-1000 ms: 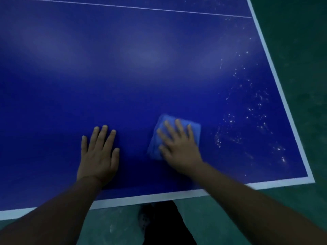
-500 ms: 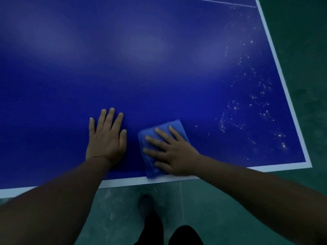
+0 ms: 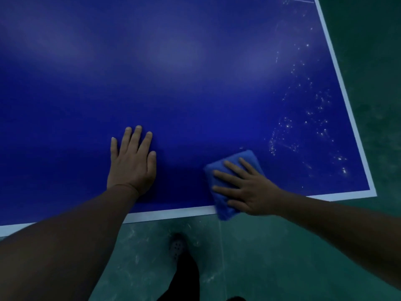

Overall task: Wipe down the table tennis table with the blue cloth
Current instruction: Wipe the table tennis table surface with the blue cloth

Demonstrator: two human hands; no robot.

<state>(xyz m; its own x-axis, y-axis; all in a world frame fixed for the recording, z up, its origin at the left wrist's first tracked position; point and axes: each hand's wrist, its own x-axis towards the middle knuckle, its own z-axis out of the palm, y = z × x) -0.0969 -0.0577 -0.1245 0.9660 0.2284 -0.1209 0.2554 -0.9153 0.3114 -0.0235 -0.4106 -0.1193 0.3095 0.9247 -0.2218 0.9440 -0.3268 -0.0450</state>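
Rightward along the near edge goes the blue cloth (image 3: 233,183) since half a second ago, when it lay just beside the left hand (image 3: 132,165); a clear stretch of bare blue surface (image 3: 195,83) now separates the two, while the left hand remains planted where it was.

Head view: the right hand (image 3: 249,187) lies flat on top of the folded cloth, its fingers (image 3: 225,173) spread and extended, pressing down rather than closing around the fabric. The cloth's near end overhangs the white border line (image 3: 169,213) at the surface's front edge, directly under the heel side of those fingers. The left hand rests palm down on the bare surface, fingers straight and held together, gripping nothing, well to the left of the cloth. Beyond and to the right of the right hand's fingertips, a scatter of pale specks and streaks (image 3: 303,127) runs toward the side border, close to the surface's near right corner. Soft patches of reflected light sit farther up the surface, ahead of both hands. Below the front edge, green floor (image 3: 271,257) shows faint scuffs, and a perforated clog-style shoe (image 3: 176,247) on a dark trouser leg stands between the two forearms. No brand, label or readable writing shows anywhere.
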